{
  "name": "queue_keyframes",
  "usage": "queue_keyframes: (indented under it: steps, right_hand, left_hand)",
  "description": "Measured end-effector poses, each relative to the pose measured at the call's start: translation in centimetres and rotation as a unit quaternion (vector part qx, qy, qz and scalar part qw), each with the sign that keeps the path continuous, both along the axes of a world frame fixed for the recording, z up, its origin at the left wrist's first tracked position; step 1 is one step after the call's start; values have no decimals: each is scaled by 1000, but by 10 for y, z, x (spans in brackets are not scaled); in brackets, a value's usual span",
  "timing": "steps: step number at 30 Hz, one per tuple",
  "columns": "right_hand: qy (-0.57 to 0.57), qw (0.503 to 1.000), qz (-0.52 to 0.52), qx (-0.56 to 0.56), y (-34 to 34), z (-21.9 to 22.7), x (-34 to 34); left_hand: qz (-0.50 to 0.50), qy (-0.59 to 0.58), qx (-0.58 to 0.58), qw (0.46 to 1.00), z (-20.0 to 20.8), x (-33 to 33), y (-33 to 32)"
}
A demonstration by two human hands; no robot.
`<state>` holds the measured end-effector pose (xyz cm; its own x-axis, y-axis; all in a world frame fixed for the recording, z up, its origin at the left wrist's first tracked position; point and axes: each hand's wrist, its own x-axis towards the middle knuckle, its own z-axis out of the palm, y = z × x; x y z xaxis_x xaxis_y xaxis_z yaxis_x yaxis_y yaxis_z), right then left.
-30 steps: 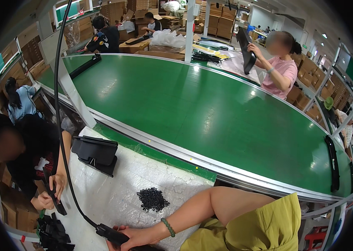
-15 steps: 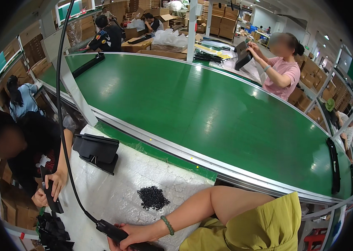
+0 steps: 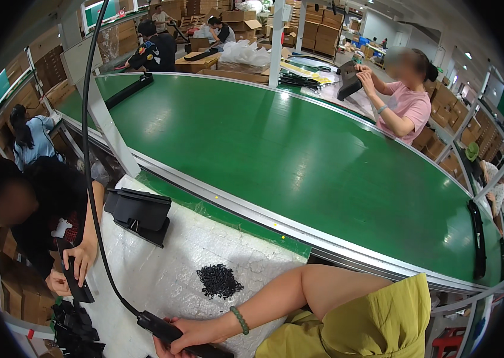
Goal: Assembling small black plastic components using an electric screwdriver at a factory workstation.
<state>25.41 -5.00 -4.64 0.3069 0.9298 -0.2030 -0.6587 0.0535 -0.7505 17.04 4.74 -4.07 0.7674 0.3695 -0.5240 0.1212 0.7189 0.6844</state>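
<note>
My right hand (image 3: 195, 335) comes in from the lower right, with a green bead bracelet at its wrist and a yellow-green sleeve above. It is closed around a black electric screwdriver (image 3: 155, 327), whose black cable (image 3: 100, 250) rises along the left. The lower end of the screwdriver and some fingers are cut off by the picture's bottom edge. Just beyond the hand, a pile of small black screws (image 3: 220, 281) lies on the white foam-covered table (image 3: 168, 268). A black angular housing (image 3: 138, 213) rests farther back on that table. My left hand is out of view.
A green conveyor belt (image 3: 276, 155) runs behind the table, with long black parts (image 3: 476, 238) on it. At left, a co-worker's hands (image 3: 79, 262) hold a black piece above heaped black parts (image 3: 76, 334). Across the belt, a co-worker in pink (image 3: 410, 110) handles a black part.
My hand and the screwdriver stay nearly still. The left co-worker's black piece has shifted slightly, and the co-worker in pink has turned the black part a little.
</note>
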Motion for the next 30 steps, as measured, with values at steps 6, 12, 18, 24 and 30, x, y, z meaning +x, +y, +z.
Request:
queue_keyframes:
  steps: [6,12,18,24,30]
  right_hand:
    - [-12,999,39,6,-13,32,7]
    - [11,1000,4,9,-3,6,1]
    - [11,1000,2,10,0,0,0]
    - [-7,1000,-12,24,5,-8,-2]
    - [26,998,11,59,5,-11,-1]
  left_hand:
    - [-87,-96,165,978,-19,-9,6]
    - [-101,-115,214,965,-17,-9,3]
    - [-83,-104,168,977,-17,-8,3]
    - [-69,-106,146,981,-23,-10,6]
    - [-93,-159,263,947,-24,-9,3]
